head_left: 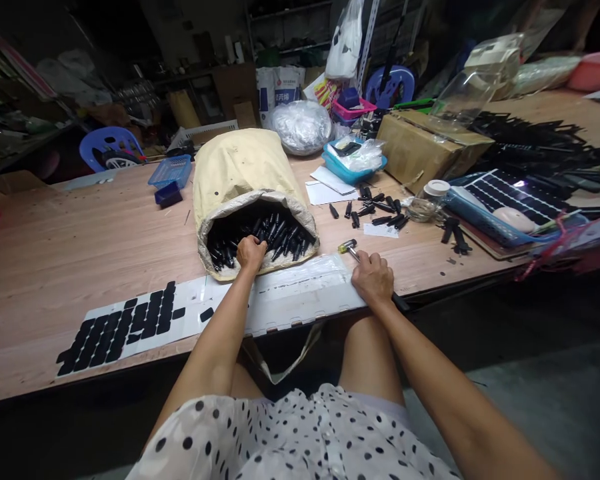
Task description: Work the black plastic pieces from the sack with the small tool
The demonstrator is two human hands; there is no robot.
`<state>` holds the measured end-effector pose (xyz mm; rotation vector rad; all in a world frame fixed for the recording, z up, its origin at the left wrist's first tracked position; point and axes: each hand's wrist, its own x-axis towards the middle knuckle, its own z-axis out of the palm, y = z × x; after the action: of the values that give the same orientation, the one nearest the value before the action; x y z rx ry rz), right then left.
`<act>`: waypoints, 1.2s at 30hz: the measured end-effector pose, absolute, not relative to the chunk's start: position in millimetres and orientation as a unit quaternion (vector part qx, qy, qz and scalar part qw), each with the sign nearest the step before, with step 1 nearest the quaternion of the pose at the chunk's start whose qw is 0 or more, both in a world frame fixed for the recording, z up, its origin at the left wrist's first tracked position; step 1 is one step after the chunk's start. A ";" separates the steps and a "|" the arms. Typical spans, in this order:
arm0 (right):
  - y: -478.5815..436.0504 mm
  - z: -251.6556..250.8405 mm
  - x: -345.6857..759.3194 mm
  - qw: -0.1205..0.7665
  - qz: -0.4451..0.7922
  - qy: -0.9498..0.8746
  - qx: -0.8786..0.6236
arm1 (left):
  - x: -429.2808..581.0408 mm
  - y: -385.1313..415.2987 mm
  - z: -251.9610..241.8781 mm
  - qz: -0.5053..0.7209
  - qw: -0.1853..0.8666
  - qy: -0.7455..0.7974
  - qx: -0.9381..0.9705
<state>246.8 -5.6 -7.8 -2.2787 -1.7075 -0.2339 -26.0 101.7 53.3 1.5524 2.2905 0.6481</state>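
Note:
A cream sack [244,160] lies on its side with its mouth towards me, full of black pointed plastic pieces [279,233]. At the sack's mouth is my left hand [251,254], its fingers curled and closed among the pieces; what they pinch, if anything, is hidden. My right hand [373,277] is wrapped around the handle of a small hammer [348,246] with a yellowish head, resting at the table's front edge. Beneath both hands runs a flat, pale strip of cardboard [300,293] along that edge.
Black stickers on a white sheet [125,325] lie at the left on the wooden table [95,247]. Loose black pieces [380,207] are scattered right of the sack. Farther back stand blue baskets [171,171] and a cardboard box [420,150]. A solar panel [515,193] lies at right.

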 end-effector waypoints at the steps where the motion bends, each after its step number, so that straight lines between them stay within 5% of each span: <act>1: -5.6 -7.4 246.4 0.141 -0.081 -0.591 -0.790 | -28.8 99.2 52.2 0.235 0.145 0.793 0.543; 12: -5.1 -6.6 244.4 0.143 -0.081 -0.588 -0.792 | 0.6 12.0 12.7 0.285 0.256 0.544 0.746; 20: -3.0 0.8 247.2 0.148 -0.041 -0.587 -0.795 | 22.1 4.7 -2.7 0.251 0.235 0.555 0.758; 29: -48.2 3.6 234.8 0.379 0.086 -0.605 -0.695 | 21.9 6.2 -2.9 0.254 0.263 0.555 0.747; 36: -76.9 12.9 204.3 0.397 0.139 -0.643 -0.640 | 26.7 4.1 -0.4 0.258 0.262 0.571 0.734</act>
<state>204.3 -76.9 12.9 -1.6198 -1.6289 0.3530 26.7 4.1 -0.4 1.9870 1.5444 0.6994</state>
